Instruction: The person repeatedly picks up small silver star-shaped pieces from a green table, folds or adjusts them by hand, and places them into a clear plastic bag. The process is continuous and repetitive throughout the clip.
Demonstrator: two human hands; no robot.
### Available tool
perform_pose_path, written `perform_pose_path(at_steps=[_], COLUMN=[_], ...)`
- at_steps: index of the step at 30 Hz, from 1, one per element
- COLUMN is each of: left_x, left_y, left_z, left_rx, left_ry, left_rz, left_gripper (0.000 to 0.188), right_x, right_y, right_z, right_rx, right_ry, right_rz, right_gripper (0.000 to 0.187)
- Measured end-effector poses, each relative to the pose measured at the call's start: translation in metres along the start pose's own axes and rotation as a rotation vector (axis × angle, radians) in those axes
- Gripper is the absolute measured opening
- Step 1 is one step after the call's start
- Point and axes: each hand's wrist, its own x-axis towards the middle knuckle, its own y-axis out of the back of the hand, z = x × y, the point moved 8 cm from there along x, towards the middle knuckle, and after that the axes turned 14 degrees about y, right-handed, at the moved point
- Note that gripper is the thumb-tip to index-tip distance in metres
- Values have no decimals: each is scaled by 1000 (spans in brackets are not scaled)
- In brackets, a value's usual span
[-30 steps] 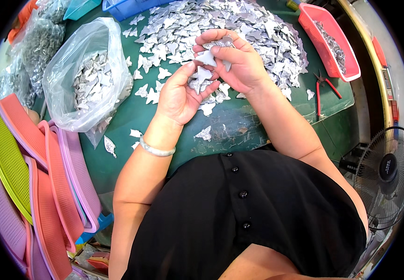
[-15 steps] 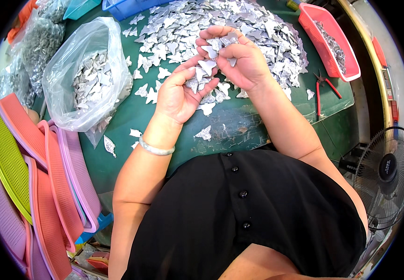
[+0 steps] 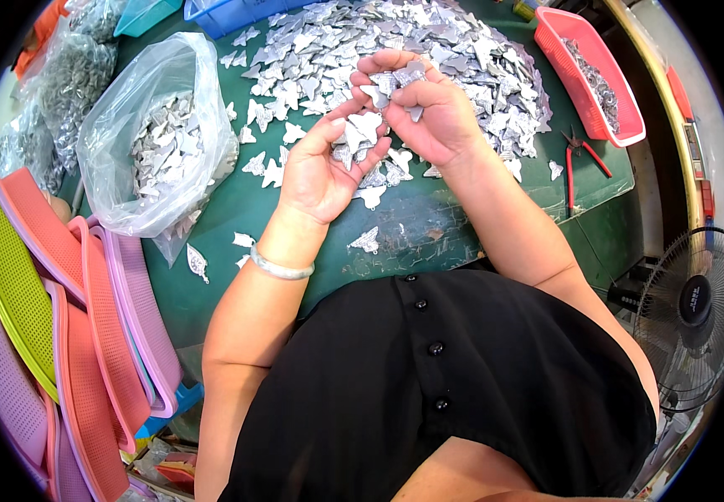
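Several silver butterfly-shaped metal pieces [image 3: 357, 136] rest in my left hand [image 3: 316, 171], its fingers curled up around them. My right hand [image 3: 439, 109] holds more butterfly pieces [image 3: 397, 81] between thumb and fingers, just beyond and to the right of the left. Both hands are raised over the near side of a large heap of the same pieces [image 3: 496, 67]. A few loose ones lie below my hands, among them a single piece [image 3: 365, 240] nearer my body. A clear plastic bag [image 3: 98, 159] to the left holds many more.
Red-handled pliers [image 3: 571, 180] lie at the right, near a pink basket [image 3: 546, 42] of small metal parts. Perforated plastic baskets [image 3: 94, 376] stack at the left beside the green table [image 3: 253, 213]. A fan [image 3: 680, 335] stands at the lower right. A blue tray [image 3: 228, 17] sits at the far edge.
The pieces in my left hand have shifted, and one now lies flat on top with its plain side up. My right hand has barely moved.
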Motion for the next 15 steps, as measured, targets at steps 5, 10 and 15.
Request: perform_pose_path(at_steps=[5, 10, 15], left_x=[2, 6, 0], left_y=[6, 15, 13], left_z=[3, 3, 1], left_rx=[58, -103, -127], left_ry=[-35, 46, 7], left_rz=[3, -130, 65], left_gripper=[30, 25, 22], right_x=[-4, -3, -7], right_y=[-11, -14, -21], right_z=[0, -1, 1], right_rx=[-11, -50, -90], right_ry=[-15, 9, 2], right_rz=[-54, -75, -181], right_gripper=[42, 43, 43])
